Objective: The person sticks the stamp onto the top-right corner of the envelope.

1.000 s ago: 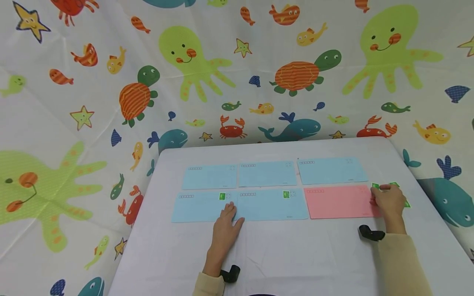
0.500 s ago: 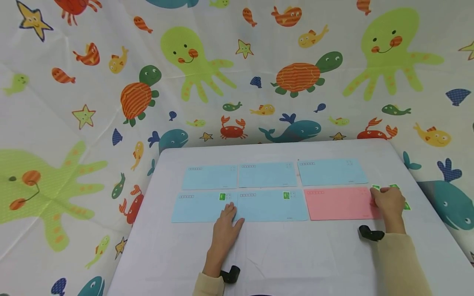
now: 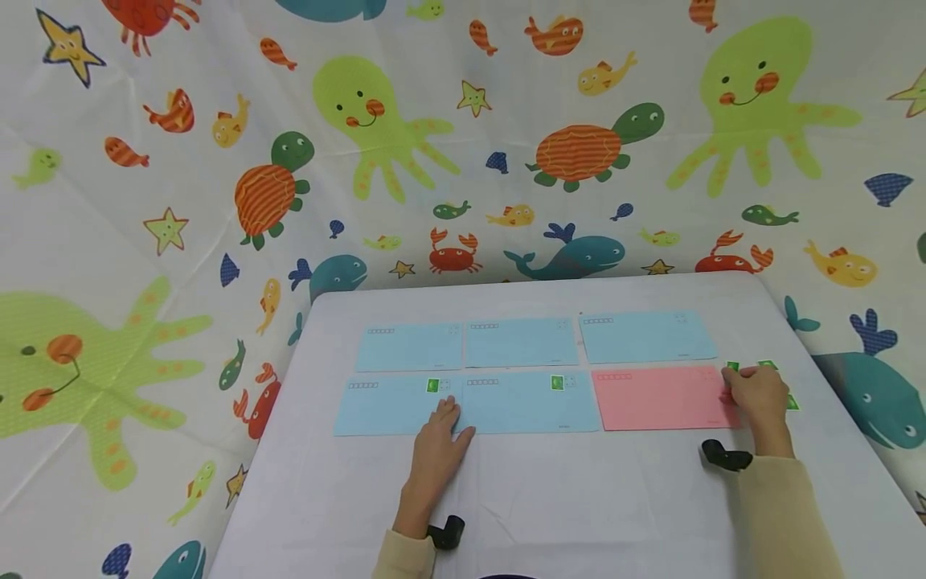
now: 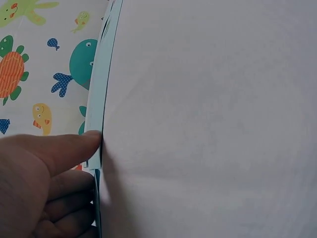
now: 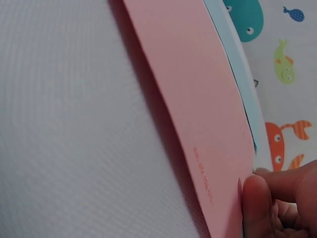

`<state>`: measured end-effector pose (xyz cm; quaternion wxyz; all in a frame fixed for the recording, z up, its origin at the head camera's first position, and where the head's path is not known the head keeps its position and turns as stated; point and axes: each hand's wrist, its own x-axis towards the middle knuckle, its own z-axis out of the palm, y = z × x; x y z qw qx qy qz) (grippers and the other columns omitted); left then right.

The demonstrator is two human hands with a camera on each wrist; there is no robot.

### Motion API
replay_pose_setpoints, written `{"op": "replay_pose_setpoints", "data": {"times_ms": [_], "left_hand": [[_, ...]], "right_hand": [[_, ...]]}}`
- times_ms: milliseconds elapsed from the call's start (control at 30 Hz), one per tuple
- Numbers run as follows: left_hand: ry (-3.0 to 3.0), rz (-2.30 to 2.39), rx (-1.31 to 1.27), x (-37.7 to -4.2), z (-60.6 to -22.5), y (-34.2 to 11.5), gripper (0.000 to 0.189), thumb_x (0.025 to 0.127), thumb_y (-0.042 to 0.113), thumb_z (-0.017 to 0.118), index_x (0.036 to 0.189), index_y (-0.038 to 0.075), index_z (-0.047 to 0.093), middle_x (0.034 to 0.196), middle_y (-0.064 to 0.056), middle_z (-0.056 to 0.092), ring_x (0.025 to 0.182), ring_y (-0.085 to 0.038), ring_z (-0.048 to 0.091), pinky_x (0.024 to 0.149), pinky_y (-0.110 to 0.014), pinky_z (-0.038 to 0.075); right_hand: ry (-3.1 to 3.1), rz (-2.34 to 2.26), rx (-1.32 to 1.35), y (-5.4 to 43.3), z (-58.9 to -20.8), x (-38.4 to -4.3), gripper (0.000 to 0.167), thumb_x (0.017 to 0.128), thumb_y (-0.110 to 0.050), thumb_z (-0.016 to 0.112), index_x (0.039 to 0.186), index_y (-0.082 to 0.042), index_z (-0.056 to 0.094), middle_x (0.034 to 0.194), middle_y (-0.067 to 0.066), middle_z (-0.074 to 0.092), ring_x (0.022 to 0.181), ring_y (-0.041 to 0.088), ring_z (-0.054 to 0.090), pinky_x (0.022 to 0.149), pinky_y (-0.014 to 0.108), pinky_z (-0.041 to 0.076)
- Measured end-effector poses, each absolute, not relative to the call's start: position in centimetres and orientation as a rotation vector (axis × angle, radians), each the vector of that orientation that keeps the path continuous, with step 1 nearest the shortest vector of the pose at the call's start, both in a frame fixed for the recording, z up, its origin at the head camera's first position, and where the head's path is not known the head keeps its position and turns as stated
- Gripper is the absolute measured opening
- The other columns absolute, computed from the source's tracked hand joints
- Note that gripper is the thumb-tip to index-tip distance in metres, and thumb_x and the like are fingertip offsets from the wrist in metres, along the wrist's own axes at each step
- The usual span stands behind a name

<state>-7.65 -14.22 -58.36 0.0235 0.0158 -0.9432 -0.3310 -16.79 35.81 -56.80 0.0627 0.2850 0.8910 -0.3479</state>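
Observation:
In the head view my left hand (image 3: 436, 457) rests with its fingers extended on two stamped blue envelopes, where the left one (image 3: 387, 412) meets the middle one (image 3: 531, 414). Its thumb touches their near edge (image 4: 99, 119) in the left wrist view. My right hand (image 3: 758, 398) is at the right edge of a pink envelope (image 3: 665, 400). Thumb and index finger pinch that edge in the right wrist view, the other fingers (image 5: 285, 218) curled behind. Green stamps peek out around this hand, one (image 3: 733, 366) by the index finger and another (image 3: 793, 402) beyond the knuckles; the hand hides part of them.
Behind lies a row of blue envelopes: left (image 3: 410, 347), middle (image 3: 521, 342) and right (image 3: 649, 336). Each stamped front envelope bears a green stamp (image 3: 432, 385) at its upper right. All lie on a white-covered table (image 3: 579, 498), backed by a sea-animal cloth (image 3: 217, 72).

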Motion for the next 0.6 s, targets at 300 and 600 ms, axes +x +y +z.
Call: {"op": "replay_pose_setpoints", "data": {"times_ms": [300, 600], "left_hand": [[-2.941, -1.016, 0.083, -7.7, -58.0, -14.2, 0.050, 0.093, 0.024, 0.070, 0.132, -0.006, 0.061, 0.147, -0.018, 0.054, 0.142, -0.037, 0.046, 0.114, -0.055, 0.040], [-2.966, -1.035, 0.102, -8.0, -56.9, -14.1, 0.051, 0.093, 0.025, 0.070, 0.132, -0.006, 0.061, 0.145, -0.021, 0.056, 0.141, -0.038, 0.048, 0.114, -0.053, 0.041]], "right_hand": [[2.602, -1.137, 0.893, 36.0, -56.5, -16.4, 0.050, 0.103, -0.026, 0.046, 0.131, 0.016, 0.045, 0.091, 0.023, 0.063, 0.080, 0.026, 0.064, 0.093, 0.053, 0.048], [2.598, -1.193, 0.927, 35.9, -56.4, -16.2, 0.041, 0.102, -0.026, 0.040, 0.117, 0.011, 0.054, 0.067, 0.006, 0.062, 0.086, 0.029, 0.063, 0.094, 0.056, 0.042]]}}
